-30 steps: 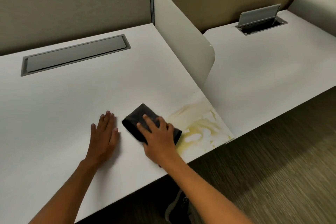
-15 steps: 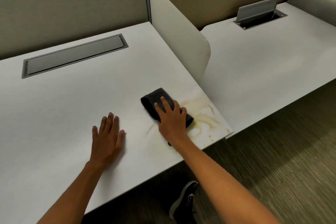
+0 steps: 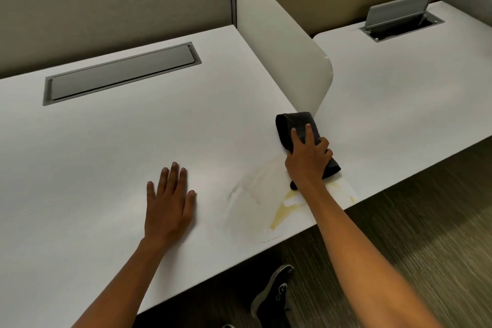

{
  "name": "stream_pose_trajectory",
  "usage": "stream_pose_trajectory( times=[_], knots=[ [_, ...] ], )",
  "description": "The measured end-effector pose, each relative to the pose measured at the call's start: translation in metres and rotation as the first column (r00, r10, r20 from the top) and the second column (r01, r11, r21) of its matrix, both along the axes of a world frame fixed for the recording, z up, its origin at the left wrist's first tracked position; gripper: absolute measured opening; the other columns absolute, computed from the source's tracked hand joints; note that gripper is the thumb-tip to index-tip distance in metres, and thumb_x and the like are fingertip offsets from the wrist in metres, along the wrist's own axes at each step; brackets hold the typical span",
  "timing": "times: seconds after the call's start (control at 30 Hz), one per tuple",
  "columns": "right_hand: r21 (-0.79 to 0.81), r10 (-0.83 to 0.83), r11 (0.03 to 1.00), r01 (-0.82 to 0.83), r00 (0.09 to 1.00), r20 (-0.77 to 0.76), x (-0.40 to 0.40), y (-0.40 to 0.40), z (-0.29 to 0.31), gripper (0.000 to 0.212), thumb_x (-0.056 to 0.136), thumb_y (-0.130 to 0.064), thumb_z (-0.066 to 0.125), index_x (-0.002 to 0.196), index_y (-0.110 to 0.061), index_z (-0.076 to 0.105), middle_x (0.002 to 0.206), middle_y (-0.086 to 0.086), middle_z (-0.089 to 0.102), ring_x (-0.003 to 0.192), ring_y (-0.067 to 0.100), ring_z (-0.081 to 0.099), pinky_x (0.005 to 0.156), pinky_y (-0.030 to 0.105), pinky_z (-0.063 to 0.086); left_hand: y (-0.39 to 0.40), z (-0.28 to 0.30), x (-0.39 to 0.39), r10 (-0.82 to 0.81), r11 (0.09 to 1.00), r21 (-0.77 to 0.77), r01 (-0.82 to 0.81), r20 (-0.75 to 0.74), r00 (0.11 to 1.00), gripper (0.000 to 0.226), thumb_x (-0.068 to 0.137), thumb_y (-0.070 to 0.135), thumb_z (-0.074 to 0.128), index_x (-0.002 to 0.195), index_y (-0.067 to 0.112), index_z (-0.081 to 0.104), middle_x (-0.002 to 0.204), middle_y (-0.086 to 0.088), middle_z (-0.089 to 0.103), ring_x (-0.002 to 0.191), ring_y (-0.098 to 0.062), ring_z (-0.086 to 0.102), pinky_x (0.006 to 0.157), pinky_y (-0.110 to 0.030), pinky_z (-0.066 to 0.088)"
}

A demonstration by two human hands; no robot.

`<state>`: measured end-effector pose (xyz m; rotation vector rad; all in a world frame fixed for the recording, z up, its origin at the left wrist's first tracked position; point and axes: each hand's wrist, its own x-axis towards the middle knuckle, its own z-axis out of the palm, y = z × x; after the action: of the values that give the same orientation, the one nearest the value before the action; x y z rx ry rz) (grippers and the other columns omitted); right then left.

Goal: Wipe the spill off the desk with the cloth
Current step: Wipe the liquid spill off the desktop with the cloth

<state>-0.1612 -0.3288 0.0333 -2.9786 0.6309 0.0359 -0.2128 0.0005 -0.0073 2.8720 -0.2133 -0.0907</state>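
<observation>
Now, by parts:
Right hand (image 3: pixel 307 158): pressed down on the black cloth (image 3: pixel 298 128), fingers spread over its top and gripping it against the desk (image 3: pixel 111 157).
Cloth: folded, dark, lying on the right part of the desk, its far end just beside the near edge of the white divider panel (image 3: pixel 282 42).
Spill (image 3: pixel 282 210): yellowish liquid near the right front corner of the desk, with a pale wet smear spreading left of it; the cloth sits at its far edge.
Left hand (image 3: pixel 170 202): empty, laid flat with fingers apart on the desk, left of the spill and well apart from the cloth.
Cable hatch (image 3: pixel 119 74): grey, closed, set in the far left of the desk.
Neighbouring desk (image 3: pixel 399 93): right of the divider, its hatch lid (image 3: pixel 396 9) raised.
Shoe (image 3: pixel 271 295): dark, on the floor under the near edge.
</observation>
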Motion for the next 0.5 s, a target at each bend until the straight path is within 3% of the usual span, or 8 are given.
stream_pose_trajectory(
  times=[0.17,0.27,0.4,0.5],
  knots=[
    [0.021,0.206,0.978,-0.206,0.978,-0.028,-0.018,0.039,0.008,0.065,0.092,-0.026,0.055,0.150,-0.038,0.028,0.163,0.002,0.013,0.129,0.038,0.030,0.102,0.049,0.032,0.000,0.000,-0.001,-0.001,1.000,0.000,0.001,-0.003,1.000,0.068,0.099,0.051,0.012,0.160,0.021,0.012,0.168,0.005,-0.002,0.155,-0.015,-0.005,0.124,-0.051,0.002],
    [0.029,0.312,0.949,-0.313,0.949,0.043,-0.047,0.081,0.009,0.067,0.081,-0.029,0.069,0.142,-0.037,0.045,0.158,0.003,0.031,0.121,0.041,0.042,0.092,0.050,0.039,0.001,0.001,-0.002,-0.009,1.000,-0.011,0.009,-0.009,1.000,0.069,0.098,0.050,0.010,0.160,0.021,0.013,0.168,0.004,-0.001,0.155,-0.016,-0.005,0.124,-0.052,0.002],
    [0.091,0.439,0.894,-0.439,0.898,0.029,-0.091,0.125,0.008,0.069,0.083,-0.028,0.066,0.145,-0.035,0.040,0.160,0.003,0.025,0.128,0.044,0.037,0.099,0.054,0.036,0.002,0.004,0.000,-0.035,0.999,-0.017,0.034,-0.017,0.999,0.072,0.096,0.052,0.007,0.160,0.021,0.014,0.168,0.004,-0.001,0.155,-0.017,-0.005,0.123,-0.052,-0.001],
    [0.096,0.473,0.873,-0.478,0.878,0.076,-0.132,0.140,0.005,0.077,0.067,-0.027,0.080,0.138,-0.032,0.051,0.154,0.004,0.039,0.121,0.043,0.047,0.092,0.056,0.046,0.002,0.006,-0.002,-0.067,0.997,-0.039,0.066,-0.024,0.997,0.074,0.095,0.053,0.003,0.160,0.020,0.013,0.168,0.003,-0.002,0.155,-0.016,-0.007,0.123,-0.052,-0.005]
  ],
)
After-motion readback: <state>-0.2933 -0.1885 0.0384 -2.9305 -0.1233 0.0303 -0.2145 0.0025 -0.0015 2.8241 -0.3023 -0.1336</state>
